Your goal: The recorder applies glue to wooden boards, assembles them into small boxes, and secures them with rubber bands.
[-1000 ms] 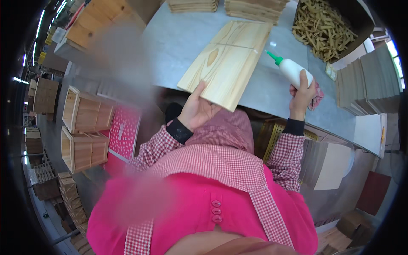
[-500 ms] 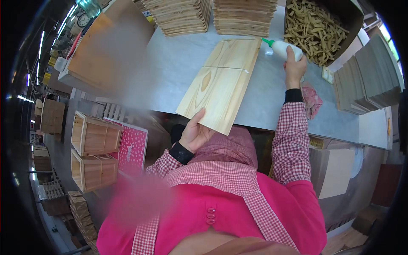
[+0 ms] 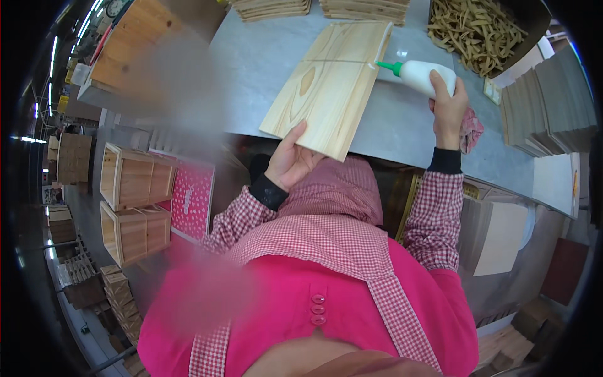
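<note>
My left hand grips the near edge of a pale wooden board, thumb on top and fingers underneath. The board tapers slightly, overhangs the table's near edge and has a groove across its far part. My right hand is closed around a white glue bottle with a green nozzle. The bottle is tilted to the left, and its nozzle tip is at the board's right edge, by the groove's end. A white line of glue runs along that edge from the far corner down to the tip.
Stacks of wooden boards stand at the table's far side. A box of thin wooden strips is at far right, with grey panels stacked nearer. A pink cloth lies beside my right hand. Wooden crates stand at left.
My right hand has drawn the bottle's nozzle from the board's far corner toward me along the right edge, leaving a white glue line. The left hand still holds the board; the whole view has shifted.
</note>
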A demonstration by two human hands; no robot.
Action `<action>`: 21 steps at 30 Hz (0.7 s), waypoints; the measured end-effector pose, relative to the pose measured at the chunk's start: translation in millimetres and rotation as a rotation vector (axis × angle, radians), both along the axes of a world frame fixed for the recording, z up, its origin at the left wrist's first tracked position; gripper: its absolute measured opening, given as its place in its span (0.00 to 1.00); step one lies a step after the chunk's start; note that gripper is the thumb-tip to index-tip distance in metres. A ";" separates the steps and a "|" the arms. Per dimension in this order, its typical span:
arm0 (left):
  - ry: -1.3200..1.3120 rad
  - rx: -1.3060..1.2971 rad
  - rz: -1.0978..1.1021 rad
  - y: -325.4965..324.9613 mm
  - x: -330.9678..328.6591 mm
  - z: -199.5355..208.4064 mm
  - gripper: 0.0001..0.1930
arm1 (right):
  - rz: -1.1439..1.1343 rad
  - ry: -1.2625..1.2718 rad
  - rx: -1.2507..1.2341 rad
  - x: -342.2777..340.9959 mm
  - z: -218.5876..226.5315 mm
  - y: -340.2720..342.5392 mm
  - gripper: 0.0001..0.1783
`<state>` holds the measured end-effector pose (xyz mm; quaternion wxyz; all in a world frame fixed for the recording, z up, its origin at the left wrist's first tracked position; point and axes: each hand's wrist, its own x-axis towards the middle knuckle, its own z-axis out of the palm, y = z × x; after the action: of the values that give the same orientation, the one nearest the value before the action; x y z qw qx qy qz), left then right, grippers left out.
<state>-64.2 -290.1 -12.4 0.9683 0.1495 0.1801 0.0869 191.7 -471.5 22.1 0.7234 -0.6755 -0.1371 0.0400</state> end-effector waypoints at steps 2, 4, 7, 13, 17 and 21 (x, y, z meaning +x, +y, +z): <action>-0.014 -0.005 0.021 1.4 2.9 -0.3 0.26 | 0.037 -0.005 -0.013 -21.6 4.5 -10.8 0.18; -0.031 -0.021 0.015 7.2 7.4 -2.5 0.25 | 0.094 -0.025 -0.023 -45.6 10.1 -22.8 0.17; -0.057 -0.038 0.010 12.0 8.5 -7.6 0.25 | 0.172 -0.014 -0.049 -82.7 16.7 -38.1 0.16; -0.079 -0.067 -0.015 10.8 4.8 -3.9 0.24 | 0.318 -0.049 -0.089 -110.9 28.6 -47.4 0.16; -0.050 -0.070 -0.001 6.0 7.6 -3.2 0.24 | 0.082 -0.220 -0.079 -97.2 12.2 -37.6 0.17; -0.025 -0.060 0.017 5.6 8.3 -6.7 0.24 | 0.163 -0.275 -0.130 -111.4 16.5 -49.1 0.17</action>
<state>-55.9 -284.5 -19.1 0.9737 0.1181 0.1719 0.0914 80.4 -520.6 38.6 0.6470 -0.7066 -0.2862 0.0144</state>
